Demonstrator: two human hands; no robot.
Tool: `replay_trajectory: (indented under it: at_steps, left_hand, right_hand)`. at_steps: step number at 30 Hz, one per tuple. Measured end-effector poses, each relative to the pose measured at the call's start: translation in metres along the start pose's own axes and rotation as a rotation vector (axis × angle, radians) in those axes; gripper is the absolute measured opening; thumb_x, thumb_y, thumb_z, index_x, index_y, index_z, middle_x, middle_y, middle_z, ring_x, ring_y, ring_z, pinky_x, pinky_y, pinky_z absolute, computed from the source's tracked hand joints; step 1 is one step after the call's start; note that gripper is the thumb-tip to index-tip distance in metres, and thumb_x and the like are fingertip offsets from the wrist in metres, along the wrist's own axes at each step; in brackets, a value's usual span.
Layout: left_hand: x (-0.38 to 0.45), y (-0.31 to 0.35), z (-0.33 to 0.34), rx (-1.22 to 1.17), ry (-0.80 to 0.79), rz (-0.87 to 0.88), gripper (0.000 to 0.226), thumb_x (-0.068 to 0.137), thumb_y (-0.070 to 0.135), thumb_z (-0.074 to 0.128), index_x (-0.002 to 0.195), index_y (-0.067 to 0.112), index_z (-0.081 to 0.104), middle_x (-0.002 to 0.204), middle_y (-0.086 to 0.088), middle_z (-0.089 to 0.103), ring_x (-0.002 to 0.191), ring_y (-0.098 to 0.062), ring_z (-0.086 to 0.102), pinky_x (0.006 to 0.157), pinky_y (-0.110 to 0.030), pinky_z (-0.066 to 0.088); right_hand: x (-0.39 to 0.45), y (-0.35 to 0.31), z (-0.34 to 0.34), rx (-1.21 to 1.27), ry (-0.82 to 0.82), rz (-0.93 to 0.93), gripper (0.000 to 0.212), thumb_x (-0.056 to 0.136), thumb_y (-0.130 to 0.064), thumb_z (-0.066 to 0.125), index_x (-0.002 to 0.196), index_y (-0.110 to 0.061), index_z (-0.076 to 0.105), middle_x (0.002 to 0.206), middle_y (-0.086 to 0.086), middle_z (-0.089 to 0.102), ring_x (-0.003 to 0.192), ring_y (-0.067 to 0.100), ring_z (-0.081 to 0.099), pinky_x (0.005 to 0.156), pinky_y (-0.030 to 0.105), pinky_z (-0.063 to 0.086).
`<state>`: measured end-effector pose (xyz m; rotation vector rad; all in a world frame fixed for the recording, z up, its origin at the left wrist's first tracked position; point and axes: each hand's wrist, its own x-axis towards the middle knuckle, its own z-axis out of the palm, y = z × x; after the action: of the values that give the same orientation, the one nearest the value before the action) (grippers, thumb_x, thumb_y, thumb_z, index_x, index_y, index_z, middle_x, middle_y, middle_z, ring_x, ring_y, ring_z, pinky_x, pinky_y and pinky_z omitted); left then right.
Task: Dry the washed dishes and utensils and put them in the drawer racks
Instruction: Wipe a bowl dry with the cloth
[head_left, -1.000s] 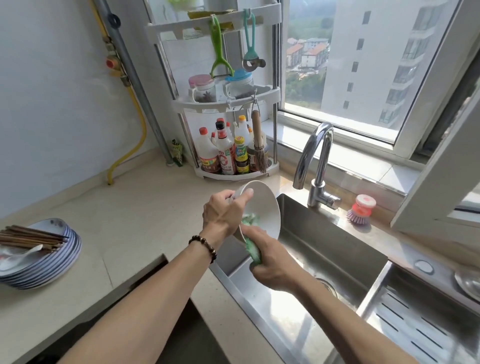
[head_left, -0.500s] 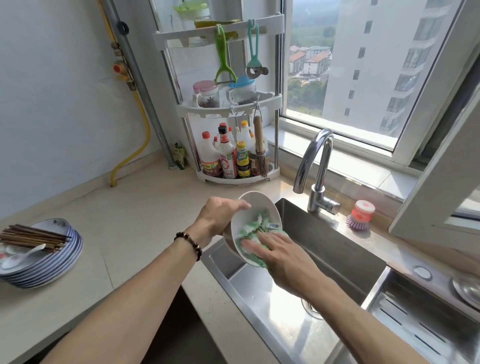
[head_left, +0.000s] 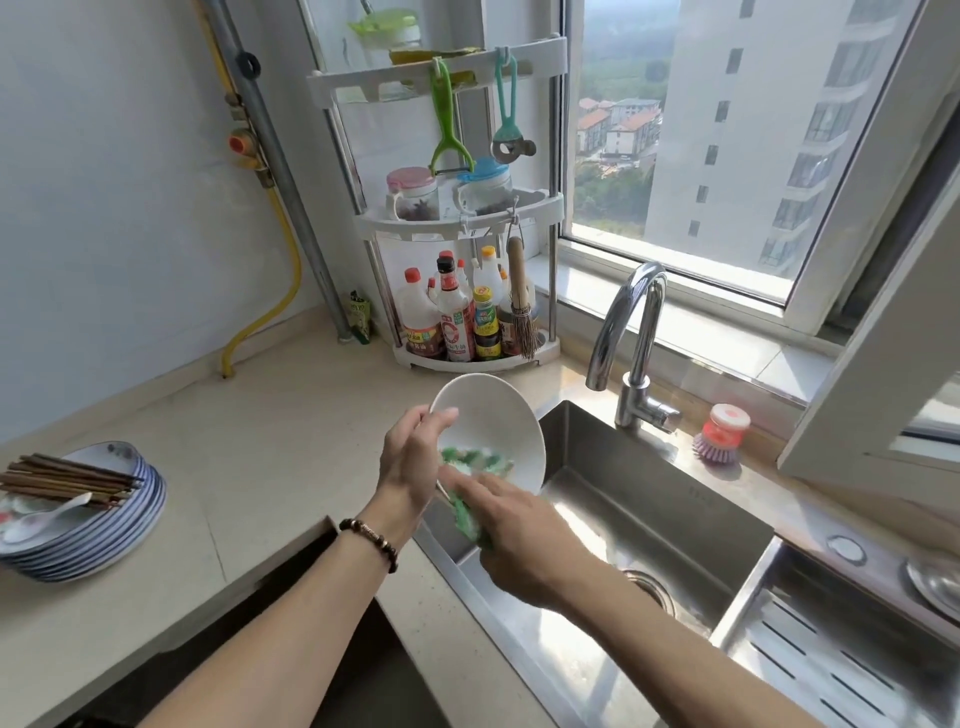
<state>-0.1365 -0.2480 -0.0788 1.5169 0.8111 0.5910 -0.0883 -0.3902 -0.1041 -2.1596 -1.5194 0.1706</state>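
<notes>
A: We log the white bowl (head_left: 491, 421) tilted on edge, held over the near-left corner of the sink (head_left: 649, 525). Our left hand (head_left: 410, 462) grips its left rim, thumb inside, fingers curled behind.

B: Noted. Our right hand (head_left: 519, 540) presses a green cloth (head_left: 470, 467) against the lower inside of the bowl, fingers fairly straight over the cloth, thumb hidden; we cannot tell how tightly it grips.

A: Well left of the sink, on the tabletop (head_left: 260, 441), sits a stack of blue-rimmed plates (head_left: 104, 530), with brown chopsticks (head_left: 67, 480) and a white spoon (head_left: 44, 519) lying on top.

B: Behind the sink: the faucet (head_left: 631, 343). Just right of it, a pink-topped dish brush (head_left: 722, 434). Beyond the sink's far-left corner, a white corner rack (head_left: 467, 228) with sauce bottles (head_left: 457, 317).
</notes>
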Motion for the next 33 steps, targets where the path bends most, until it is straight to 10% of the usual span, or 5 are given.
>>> replay_trajectory:
  at_steps: [4,10,14,24,33]
  left_hand:
    - [-0.004,0.003,-0.005,0.161,-0.024,0.042,0.029,0.07,0.05,0.06,0.077,0.022,0.066,0.076,0.001,0.067,0.076,-0.024,0.063,0.064,-0.033,0.046]
    - [-0.008,0.007,0.003,0.185,0.1,0.03,0.045,0.068,0.054,0.057,0.078,0.011,0.06,0.076,-0.008,0.062,0.074,-0.023,0.054,0.067,-0.035,0.039]
    - [-0.01,0.008,0.0,0.284,-0.015,0.02,0.038,0.068,0.055,0.057,0.088,0.023,0.067,0.086,-0.003,0.07,0.082,-0.021,0.066,0.069,-0.033,0.048]
    - [0.0,0.017,-0.011,0.315,-0.197,-0.178,0.048,0.075,0.061,0.064,0.096,0.019,0.072,0.091,-0.008,0.073,0.081,-0.029,0.071,0.066,-0.037,0.056]
    - [-0.007,-0.001,-0.001,-0.101,-0.131,-0.149,0.04,0.084,0.038,0.069,0.12,0.026,0.057,0.119,-0.012,0.066,0.102,-0.03,0.068,0.079,-0.043,0.06]
  right_hand:
    - [0.001,0.02,0.0,-0.286,-0.112,0.028,0.076,0.099,-0.008,0.054,0.158,-0.031,0.011,0.168,0.012,0.012,0.155,0.027,0.012,0.124,0.035,0.001]
    - [0.003,-0.012,0.004,0.259,-0.144,0.056,0.095,0.08,0.004,0.054,0.157,-0.037,0.016,0.157,0.002,0.036,0.138,0.029,0.041,0.115,0.041,0.035]
    - [-0.002,0.018,0.002,-0.33,-0.178,0.053,0.1,0.087,-0.005,0.062,0.158,-0.036,-0.002,0.167,0.007,0.012,0.155,0.025,0.011,0.121,0.049,-0.011]
    - [-0.012,0.024,0.005,-0.209,-0.133,-0.041,0.078,0.093,-0.029,0.065,0.155,-0.042,0.018,0.158,0.0,0.037,0.148,0.021,0.033,0.116,0.053,-0.022]
    - [0.008,0.016,0.007,-0.31,0.25,-0.094,0.029,0.069,-0.02,0.086,0.094,-0.027,0.074,0.072,0.0,0.066,0.071,0.024,0.063,0.092,0.047,0.056]
